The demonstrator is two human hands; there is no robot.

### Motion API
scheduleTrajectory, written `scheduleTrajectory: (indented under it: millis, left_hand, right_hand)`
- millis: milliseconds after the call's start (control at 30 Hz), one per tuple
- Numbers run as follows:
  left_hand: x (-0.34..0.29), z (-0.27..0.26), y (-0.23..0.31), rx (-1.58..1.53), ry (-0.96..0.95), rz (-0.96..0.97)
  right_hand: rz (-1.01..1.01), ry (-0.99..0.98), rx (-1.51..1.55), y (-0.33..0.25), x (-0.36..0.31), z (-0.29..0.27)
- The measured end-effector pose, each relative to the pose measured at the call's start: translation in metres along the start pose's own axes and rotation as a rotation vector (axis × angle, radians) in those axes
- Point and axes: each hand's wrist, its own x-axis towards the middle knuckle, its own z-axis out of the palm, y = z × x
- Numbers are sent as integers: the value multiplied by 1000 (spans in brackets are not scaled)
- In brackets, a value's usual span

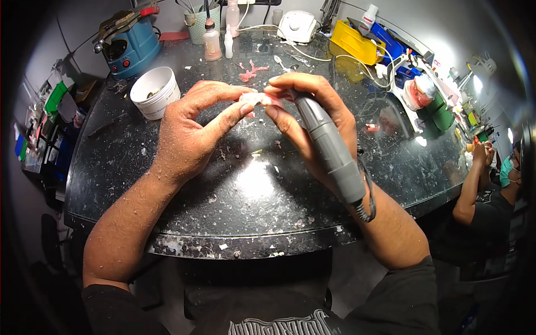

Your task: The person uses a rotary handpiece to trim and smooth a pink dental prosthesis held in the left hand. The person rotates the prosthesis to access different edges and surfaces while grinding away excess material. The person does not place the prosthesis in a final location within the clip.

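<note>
Print showing, none clearly legible

Your shirt (195, 312) is bearing pale, ornate lettering (279, 325), running off the lower edge of view. On your left, a white tub (160, 106) is carrying print too small for reading.

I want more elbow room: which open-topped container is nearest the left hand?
The white tub, standing right beside the left hand; the pale green holder sits farther back, behind the bottles.

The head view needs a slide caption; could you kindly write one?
Left hand holding a small pinkish piece, right hand holding a grey handpiece, above a speckled black bench.
</note>
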Motion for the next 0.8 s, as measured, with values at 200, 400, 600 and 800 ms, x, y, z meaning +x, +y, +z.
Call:
scheduleTrajectory:
  millis: [200,400,600,800]
  left_hand:
    - [1,8,3,72,120,19]
    - [1,11,8,-774,-71,-361]
    - [-1,10,4,-799,8,-402]
    - [1,10,10,-745,-22,-283]
  right_hand:
    - [75,19,82,0,-3,-1]
    - [187,9,178,1,-7,4]
    - [218,50,336,3,-9,10]
    - [206,45,390,-2,-8,11]
